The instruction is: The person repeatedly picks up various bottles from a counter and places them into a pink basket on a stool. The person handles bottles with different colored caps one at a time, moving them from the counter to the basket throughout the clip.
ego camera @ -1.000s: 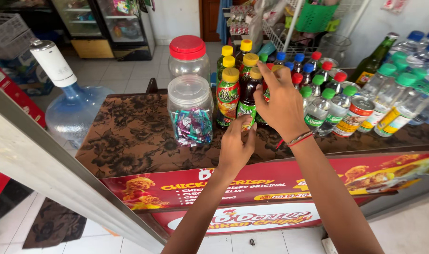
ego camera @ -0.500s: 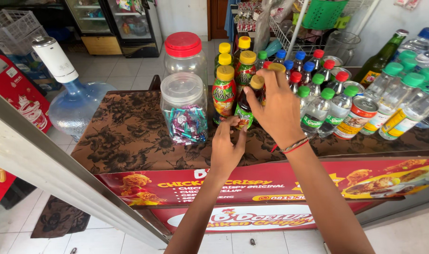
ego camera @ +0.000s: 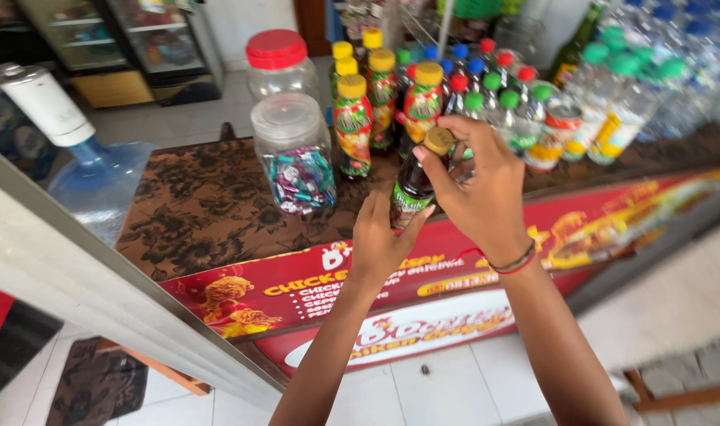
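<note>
Right, from the head camera we look down on a shop counter (ego camera: 194, 213) laid with a dark floral cloth, and both hands are on one small dark bottle (ego camera: 411, 188) with a gold cap and a green label. The left hand (ego camera: 380, 241) cups the bottle low, thumb up along the label and fingers wrapped round the far side, so it grasps the body. The right hand (ego camera: 478, 185) comes over the top, fingertips (ego camera: 431, 158) pinched round the gold cap, clenched on it. The bottle stands tilted a little, near the front edge of the counter, just in front of the row of yellow-capped drink bottles (ego camera: 352, 126) and apart from them. To the left, a clear plastic jar of wrapped sweets (ego camera: 295, 154) stands with its lid on, and behind it a taller jar with a red lid (ego camera: 277, 59). Off right, water bottles with green and blue caps (ego camera: 636, 95) crowd the counter. A big blue water jug (ego camera: 92, 181) sits below at the far left. As for progress: the cap looks seated on the neck, so I judge the bottle is picked out from the row and gripped, but not yet opened; whether the cap has loosened I cannot tell.
</note>
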